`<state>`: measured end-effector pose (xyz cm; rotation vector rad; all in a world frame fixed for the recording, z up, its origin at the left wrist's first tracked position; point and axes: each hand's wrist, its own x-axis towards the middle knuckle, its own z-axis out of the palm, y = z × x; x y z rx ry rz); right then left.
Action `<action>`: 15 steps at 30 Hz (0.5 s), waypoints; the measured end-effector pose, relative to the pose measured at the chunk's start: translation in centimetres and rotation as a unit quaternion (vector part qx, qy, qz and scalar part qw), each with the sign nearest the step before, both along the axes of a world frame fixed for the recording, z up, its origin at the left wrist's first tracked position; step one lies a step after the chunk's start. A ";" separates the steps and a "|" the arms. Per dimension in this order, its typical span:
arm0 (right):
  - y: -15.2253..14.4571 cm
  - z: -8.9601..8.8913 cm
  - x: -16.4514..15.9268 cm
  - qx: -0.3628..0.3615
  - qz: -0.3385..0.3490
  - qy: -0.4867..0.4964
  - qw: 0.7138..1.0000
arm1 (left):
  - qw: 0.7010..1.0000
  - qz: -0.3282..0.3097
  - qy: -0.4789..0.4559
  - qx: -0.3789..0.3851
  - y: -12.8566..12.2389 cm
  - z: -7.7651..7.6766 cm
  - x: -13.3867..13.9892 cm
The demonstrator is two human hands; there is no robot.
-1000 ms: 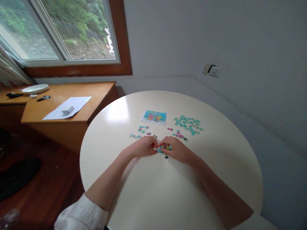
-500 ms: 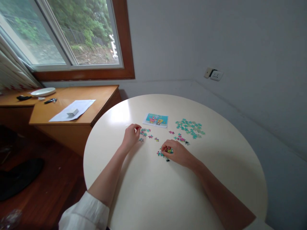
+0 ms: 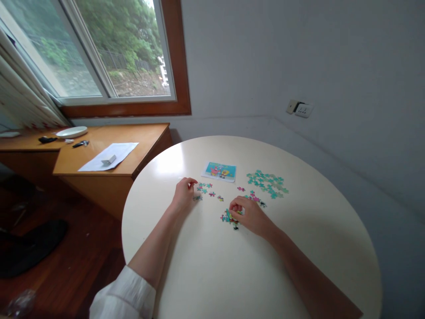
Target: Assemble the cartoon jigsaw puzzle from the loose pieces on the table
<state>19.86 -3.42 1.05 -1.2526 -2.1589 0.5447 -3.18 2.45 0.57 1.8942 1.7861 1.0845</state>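
My right hand (image 3: 246, 213) is curled over a small joined cluster of jigsaw pieces (image 3: 227, 217), with thumb and fingertips drawn together at its upper edge. The fingers hide part of the cluster, and anything pinched between them is too small to make out. My left hand (image 3: 184, 192) rests at the left of some loose multicoloured puzzle pieces (image 3: 204, 188), its fingers bent and drawn in. Whether a piece is in that hand does not show. Behind the hands lies a picture card (image 3: 221, 171) with a pink and a yellow cartoon figure on blue.
Many green-backed puzzle pieces (image 3: 267, 182) are spread at the right of the round white table (image 3: 206, 274). Pink and dark pieces (image 3: 255, 199) lie nearer my right hand. A wooden desk (image 3: 96, 181) at left holds paper (image 3: 122, 153), a small white box (image 3: 108, 160) and a white plate (image 3: 72, 132).
The view has shifted slightly, so everything sits a little lower and further right. My right hand's fingers have lifted a bit off the cluster. My left hand stays beside the loose pieces.
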 end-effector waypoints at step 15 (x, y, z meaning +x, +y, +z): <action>0.3 -0.2 0.0 0.022 0.000 -0.005 1.000 | 0.993 -0.073 -0.037 -0.090 0.3 1.1 -2.1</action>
